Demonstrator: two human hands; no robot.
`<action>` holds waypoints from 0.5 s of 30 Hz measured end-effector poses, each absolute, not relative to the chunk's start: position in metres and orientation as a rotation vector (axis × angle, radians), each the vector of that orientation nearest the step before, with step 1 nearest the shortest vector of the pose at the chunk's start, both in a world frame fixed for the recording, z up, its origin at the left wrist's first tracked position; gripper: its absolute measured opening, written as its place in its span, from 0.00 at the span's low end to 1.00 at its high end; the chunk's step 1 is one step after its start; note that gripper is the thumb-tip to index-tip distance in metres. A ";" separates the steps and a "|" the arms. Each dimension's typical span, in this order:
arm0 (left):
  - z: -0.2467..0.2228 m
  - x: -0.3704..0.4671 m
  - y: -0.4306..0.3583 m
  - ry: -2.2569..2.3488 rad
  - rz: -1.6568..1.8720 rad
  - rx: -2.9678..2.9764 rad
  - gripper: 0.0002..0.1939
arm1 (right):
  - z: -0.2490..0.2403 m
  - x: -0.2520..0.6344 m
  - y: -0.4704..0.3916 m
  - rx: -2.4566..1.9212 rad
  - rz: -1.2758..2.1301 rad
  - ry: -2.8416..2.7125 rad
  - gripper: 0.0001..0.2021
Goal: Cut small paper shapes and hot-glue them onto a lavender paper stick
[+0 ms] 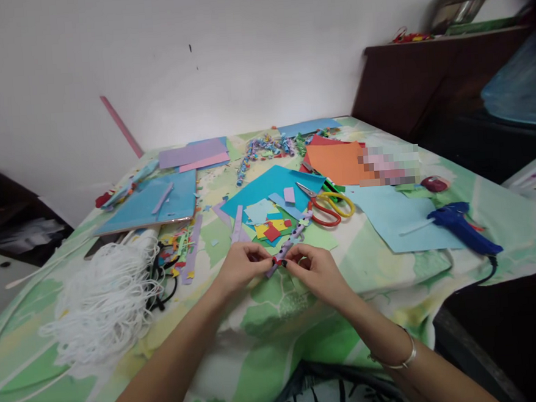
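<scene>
My left hand [249, 263] and my right hand [310, 268] meet above the front of the table, fingertips pinched on a narrow purple decorated strip [293, 238]. A small red bit shows between the fingertips, too small to name. The strip slants away from me, its far end near the red-handled scissors [324, 214]. Just beyond my hands, small paper pieces, among them a red piece [271, 232], lie over a teal sheet [253, 193].
A bundle of white cord [104, 298] is at the left, below a blue sheet pack [158, 199]. At the right, a blue glue gun [465, 227] rests by a light blue sheet [388, 220]. An orange sheet [336, 164] and curled paper pieces [264, 149] lie farther back.
</scene>
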State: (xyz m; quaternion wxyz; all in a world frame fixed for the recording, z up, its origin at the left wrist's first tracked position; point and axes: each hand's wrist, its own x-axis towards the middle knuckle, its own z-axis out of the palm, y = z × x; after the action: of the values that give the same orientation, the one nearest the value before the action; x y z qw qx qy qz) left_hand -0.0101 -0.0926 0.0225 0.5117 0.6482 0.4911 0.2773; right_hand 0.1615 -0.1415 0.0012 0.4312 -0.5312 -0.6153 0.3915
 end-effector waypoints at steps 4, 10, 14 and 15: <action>0.022 -0.009 -0.090 1.140 0.651 1.562 0.04 | 0.000 0.160 -0.140 -1.329 1.027 -1.490 0.04; 0.020 -0.009 -0.085 1.094 0.600 1.549 0.04 | -0.001 0.158 -0.137 -1.349 1.062 -1.413 0.03; 0.018 -0.012 -0.081 1.102 0.633 1.553 0.06 | 0.000 0.157 -0.134 -1.398 1.086 -1.332 0.04; 0.018 -0.013 -0.080 1.104 0.655 1.555 0.07 | 0.001 0.157 -0.133 -1.410 1.099 -1.316 0.04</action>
State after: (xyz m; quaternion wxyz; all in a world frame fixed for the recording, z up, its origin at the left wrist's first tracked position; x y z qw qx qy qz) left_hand -0.0127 -0.0802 0.0177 0.5335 0.6523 0.4632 0.2746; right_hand 0.1567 -0.1335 0.0010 0.4446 -0.5691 -0.5308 0.4436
